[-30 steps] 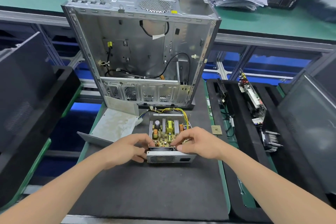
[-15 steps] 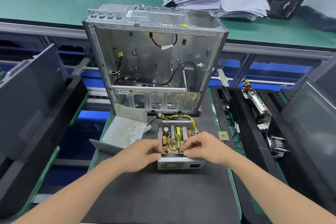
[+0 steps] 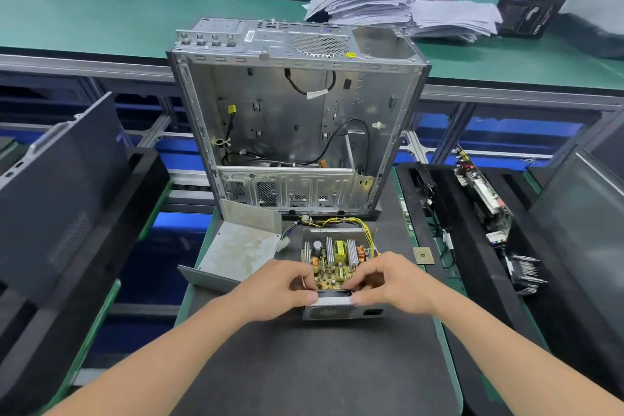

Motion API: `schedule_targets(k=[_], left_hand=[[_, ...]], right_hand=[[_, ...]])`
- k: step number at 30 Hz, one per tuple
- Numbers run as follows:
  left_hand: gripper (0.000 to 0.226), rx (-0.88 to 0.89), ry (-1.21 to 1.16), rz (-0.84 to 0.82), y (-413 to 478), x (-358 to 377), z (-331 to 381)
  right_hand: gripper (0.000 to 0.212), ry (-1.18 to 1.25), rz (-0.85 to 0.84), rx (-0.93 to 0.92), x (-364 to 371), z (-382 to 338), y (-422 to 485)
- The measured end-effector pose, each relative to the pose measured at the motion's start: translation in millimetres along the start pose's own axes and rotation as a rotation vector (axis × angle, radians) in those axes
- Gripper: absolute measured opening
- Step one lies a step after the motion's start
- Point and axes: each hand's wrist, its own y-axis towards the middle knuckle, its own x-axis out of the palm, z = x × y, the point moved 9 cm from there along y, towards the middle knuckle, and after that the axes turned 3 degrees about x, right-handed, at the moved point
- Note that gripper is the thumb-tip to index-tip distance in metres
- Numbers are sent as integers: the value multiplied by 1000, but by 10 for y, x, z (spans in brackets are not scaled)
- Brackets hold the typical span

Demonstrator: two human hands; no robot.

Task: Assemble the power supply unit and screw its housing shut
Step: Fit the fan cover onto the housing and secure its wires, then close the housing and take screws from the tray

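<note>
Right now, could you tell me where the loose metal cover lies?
Head view: the cover lies left of the open power supply, before the computer case.

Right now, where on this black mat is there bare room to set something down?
The widest bare patch is the near mat, between your forearms, nearer you than the power supply. Crowded: metal cover on its left, wires and computer case behind.

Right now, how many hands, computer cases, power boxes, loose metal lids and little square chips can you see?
Hands: 2 (left hand, right hand)
Computer case: 1
Power supply unit: 1
Loose metal cover: 1
Small square chip: 1
Total: 6
</note>
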Motion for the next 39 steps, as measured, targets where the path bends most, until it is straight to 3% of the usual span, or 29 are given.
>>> schedule_targets(k=[7,9,15,21,35,39], left_hand=[[6,-5,170,5,37,-15,183],[17,-5,175,20,54,-10,263],[12,55,196,162,172,65,588],[15,27,165,254,310,220,792],[15,122,209,272,622,673,1281],[16,145,213,281,762,804,1483]], right_hand=[[15,-20,37,21,-17,45,2],[15,-25,56,12,-18,50,-27],[25,-201,82,-138,-28,-64,-164],[30,-194,152,-207,-233,51,-347],[28,-212,150,-113,-682,722,-698],[27,-166,230,-47,-1016,1042,-868]])
